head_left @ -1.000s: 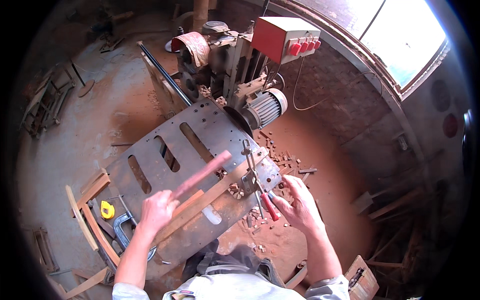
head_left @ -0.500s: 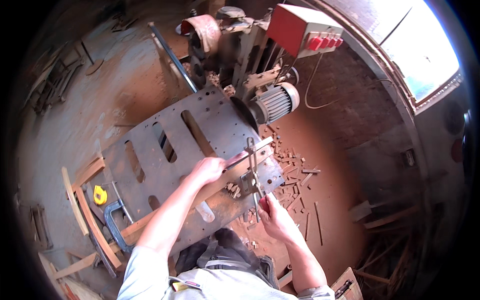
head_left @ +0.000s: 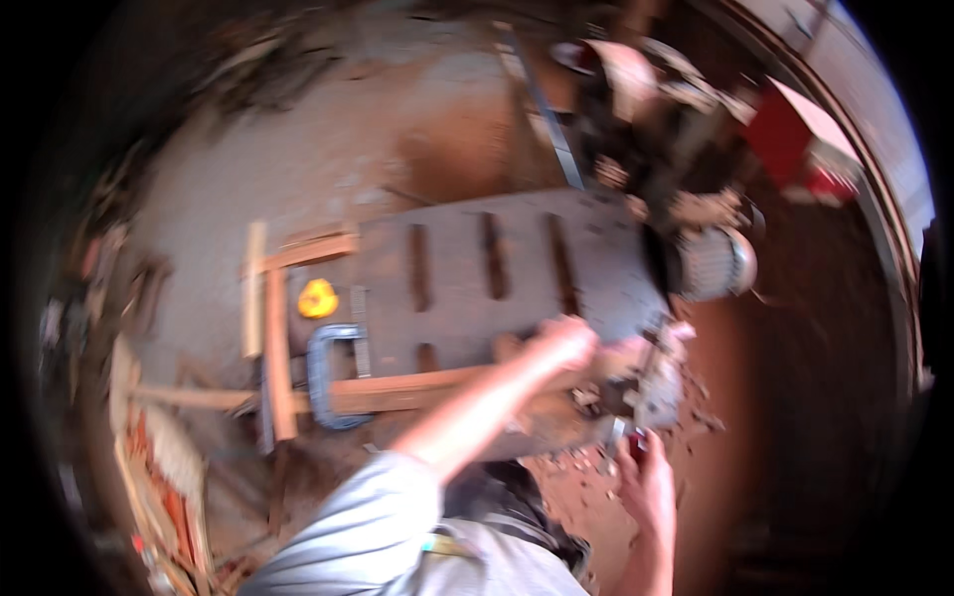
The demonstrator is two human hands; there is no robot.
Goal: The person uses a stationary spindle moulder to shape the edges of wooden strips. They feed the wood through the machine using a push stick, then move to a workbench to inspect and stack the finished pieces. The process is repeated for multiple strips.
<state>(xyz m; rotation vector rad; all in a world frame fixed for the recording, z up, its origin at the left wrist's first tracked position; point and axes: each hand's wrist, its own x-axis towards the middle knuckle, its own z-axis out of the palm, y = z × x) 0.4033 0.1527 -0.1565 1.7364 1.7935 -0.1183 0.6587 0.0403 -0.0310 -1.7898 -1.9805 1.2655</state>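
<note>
My left hand [head_left: 569,343] is closed over the long wooden bar [head_left: 407,385] that runs along the near side of the slotted metal machine table [head_left: 457,248]. Motion blur hides what its fingers hold; a pale, narrow strip [head_left: 628,345] extends from it to the right. At the table's right end, a metal bar clamp [head_left: 651,372] stands across the wooden bar, badly smeared. Just below, my right hand [head_left: 648,482] is wrapped around the clamp's reddish handle [head_left: 637,444].
A blue C-clamp [head_left: 320,377] grips the bar's left end. Beside it are a yellow tape measure [head_left: 318,298] and wooden strips [head_left: 279,348]. A motor [head_left: 715,262] and a red switch box [head_left: 795,144] stand at the right. Wood offcuts litter the floor.
My view has swung, so the table and clamps now appear further right and turned more level. Both hands stay at the same spots, the left at the bar and the right at the clamp handle.
</note>
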